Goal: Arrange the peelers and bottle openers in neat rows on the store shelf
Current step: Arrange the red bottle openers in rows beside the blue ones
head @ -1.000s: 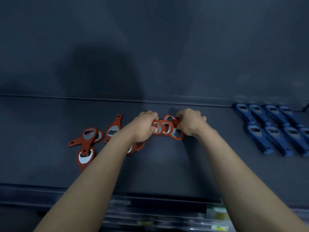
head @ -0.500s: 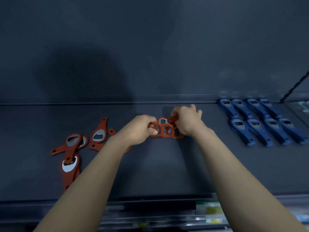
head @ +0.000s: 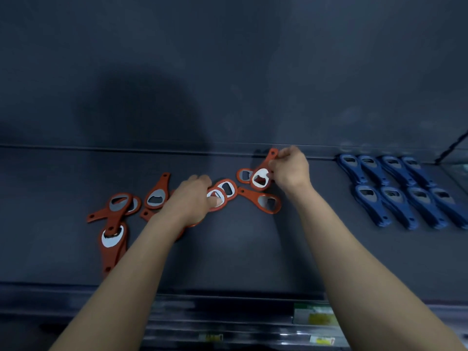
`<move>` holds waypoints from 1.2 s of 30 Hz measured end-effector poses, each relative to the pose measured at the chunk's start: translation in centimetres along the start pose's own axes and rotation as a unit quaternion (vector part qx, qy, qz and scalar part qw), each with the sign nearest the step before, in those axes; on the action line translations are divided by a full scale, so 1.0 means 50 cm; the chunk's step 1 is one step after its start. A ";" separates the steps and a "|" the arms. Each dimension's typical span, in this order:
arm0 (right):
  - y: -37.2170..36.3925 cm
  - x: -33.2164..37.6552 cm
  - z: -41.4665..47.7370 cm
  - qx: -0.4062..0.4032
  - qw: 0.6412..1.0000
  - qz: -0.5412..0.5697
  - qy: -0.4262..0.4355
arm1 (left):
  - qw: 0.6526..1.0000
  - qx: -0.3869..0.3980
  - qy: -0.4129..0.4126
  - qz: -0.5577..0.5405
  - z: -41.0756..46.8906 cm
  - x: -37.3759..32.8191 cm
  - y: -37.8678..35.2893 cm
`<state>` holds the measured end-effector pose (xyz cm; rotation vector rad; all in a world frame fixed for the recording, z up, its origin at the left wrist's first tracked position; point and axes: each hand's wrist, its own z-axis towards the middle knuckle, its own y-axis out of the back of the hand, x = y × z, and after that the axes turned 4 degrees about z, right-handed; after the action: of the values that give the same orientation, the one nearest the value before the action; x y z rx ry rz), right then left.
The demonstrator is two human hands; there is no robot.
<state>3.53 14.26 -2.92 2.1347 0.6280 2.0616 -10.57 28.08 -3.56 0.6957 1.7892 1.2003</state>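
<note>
Orange-red openers (head: 268,202) w/ silver heads, blue openers (head: 395,196), dark grey shelf (head: 228,249).

The left hand (head: 192,198) is covering most of the flat orange metal-mouthed bottle openers (head: 215,196) lying under it, so their handles are not showing. The right hand's fingers (head: 274,164) are hiding part of the orange opener (head: 262,177) they are pinching. The rightmost dark blue plastic openers (head: 453,206) are running off the picture's edge. The labels below the dark shelf (head: 253,249) are blurring past reading.
</note>
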 end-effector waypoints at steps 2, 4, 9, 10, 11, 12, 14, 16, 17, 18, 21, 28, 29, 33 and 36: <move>-0.002 -0.016 -0.001 0.014 0.997 0.053 -0.050 | 1.000 0.009 -0.004 0.004 -0.008 -0.005 0.001; 0.001 -0.026 -0.005 0.016 0.998 0.041 -0.043 | 0.999 0.028 -0.005 0.017 -0.015 -0.011 0.006; 0.015 -0.040 -0.006 0.001 0.997 -0.083 -0.004 | 1.000 -0.002 0.008 0.021 -0.022 -0.019 0.006; 0.018 -0.044 -0.007 0.003 0.993 -0.115 -0.001 | 1.000 -0.012 0.011 0.024 -0.024 -0.021 0.006; 0.019 -0.046 -0.009 0.004 0.987 -0.164 0.005 | 0.999 -0.020 0.012 0.029 -0.027 -0.024 0.005; 0.021 -0.048 -0.012 0.004 0.976 -0.217 0.012 | 0.999 -0.029 0.011 0.036 -0.029 -0.026 0.003; 0.023 -0.049 -0.017 -0.007 0.960 -0.277 0.043 | 0.998 -0.040 -0.001 0.048 -0.032 -0.029 -0.003; 0.022 -0.046 -0.023 0.002 0.955 -0.286 0.083 | 0.998 -0.044 -0.011 0.049 -0.032 -0.027 -0.011; 0.021 -0.047 -0.025 0.021 0.951 -0.290 0.102 | 0.998 -0.043 -0.012 0.049 -0.032 -0.027 -0.013; 0.022 -0.046 -0.027 0.045 0.946 -0.299 0.116 | 0.998 -0.042 -0.010 0.052 -0.032 -0.025 -0.015; 0.027 -0.048 -0.031 0.097 0.927 -0.337 0.134 | 0.997 -0.022 -0.008 0.069 -0.030 -0.024 -0.014; 0.059 -0.059 -0.026 0.032 0.936 -0.324 0.132 | 0.999 -0.044 -0.011 0.028 -0.016 -0.042 -0.011; 0.067 -0.062 -0.023 0.024 0.936 -0.329 0.120 | 0.998 -0.050 -0.011 0.021 -0.014 -0.046 -0.012; 0.083 -0.070 -0.019 0.034 0.936 -0.340 0.083 | 0.999 -0.023 0.006 0.026 -0.004 -0.052 -0.007; 0.082 -0.069 -0.022 0.037 0.928 -0.360 0.086 | 0.999 -0.007 0.020 0.038 -0.003 -0.051 0.003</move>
<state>3.38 9.06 -4.57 1.4211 1.2922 1.8051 -9.45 26.01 -2.50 0.7416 1.7992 1.2846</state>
